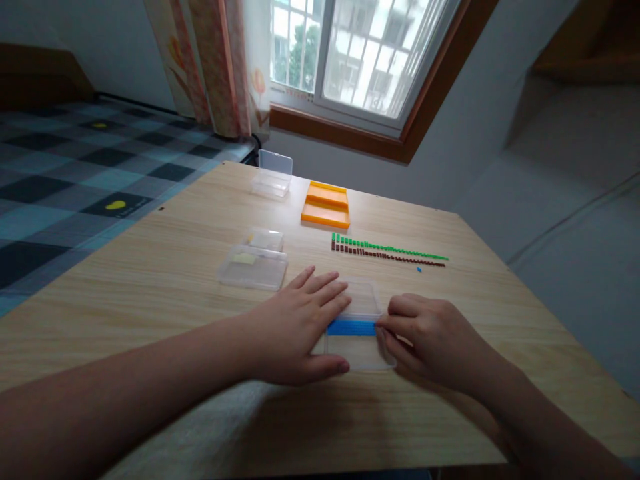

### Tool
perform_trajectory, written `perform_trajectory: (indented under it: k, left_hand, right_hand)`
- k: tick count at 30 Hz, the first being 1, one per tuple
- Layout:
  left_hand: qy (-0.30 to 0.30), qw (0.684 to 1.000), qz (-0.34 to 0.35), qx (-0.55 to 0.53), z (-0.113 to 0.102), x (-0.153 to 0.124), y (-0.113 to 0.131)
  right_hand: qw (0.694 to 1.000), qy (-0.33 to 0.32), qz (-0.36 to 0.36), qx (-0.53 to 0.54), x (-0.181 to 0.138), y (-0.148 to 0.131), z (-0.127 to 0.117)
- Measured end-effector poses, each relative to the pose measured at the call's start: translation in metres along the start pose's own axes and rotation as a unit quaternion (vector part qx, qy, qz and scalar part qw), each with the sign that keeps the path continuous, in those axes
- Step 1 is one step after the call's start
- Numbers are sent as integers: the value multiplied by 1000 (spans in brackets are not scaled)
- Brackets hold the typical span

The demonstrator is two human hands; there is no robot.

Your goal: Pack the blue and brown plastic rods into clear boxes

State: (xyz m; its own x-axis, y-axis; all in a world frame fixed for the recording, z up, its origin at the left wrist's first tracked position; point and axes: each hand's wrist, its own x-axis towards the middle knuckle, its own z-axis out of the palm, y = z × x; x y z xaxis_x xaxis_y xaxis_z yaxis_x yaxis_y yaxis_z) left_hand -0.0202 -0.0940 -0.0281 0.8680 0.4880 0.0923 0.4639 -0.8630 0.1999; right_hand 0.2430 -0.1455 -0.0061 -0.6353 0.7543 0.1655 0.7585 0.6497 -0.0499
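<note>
A clear plastic box [361,301] lies on the wooden table [165,280] near its front edge, with a row of small blue pieces [351,327] inside it. My left hand [300,327] rests flat on the box's left part, fingers stretched out, thumb along the near side. My right hand [430,340] is at the box's right edge with its fingers curled, the fingertips pinched at the right end of the blue row.
Rows of small green pieces [385,248] and dark brown pieces [385,255] lie beyond the box, with one loose blue piece [419,269]. An orange stepped tray [326,204] and other clear boxes [254,266] [273,175] stand farther back. A bed [75,173] is at left.
</note>
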Motion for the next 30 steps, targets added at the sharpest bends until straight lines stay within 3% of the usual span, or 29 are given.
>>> perform_trajectory:
  k: [6, 12, 19, 30]
  left_hand:
    - [3, 1000, 0, 0, 0, 2, 0]
    - [4, 1000, 1, 6, 1, 2, -1]
    - [8, 1000, 2, 11, 2, 1, 0]
    - [10, 1000, 5, 7, 1, 1, 1]
  right_hand:
    - [999, 34, -17, 8, -1, 0, -5]
    - [991, 132, -5, 14, -8, 24, -11]
    - [994, 42, -45, 93, -5, 18, -9]
    - [1000, 1, 6, -12, 3, -2, 0]
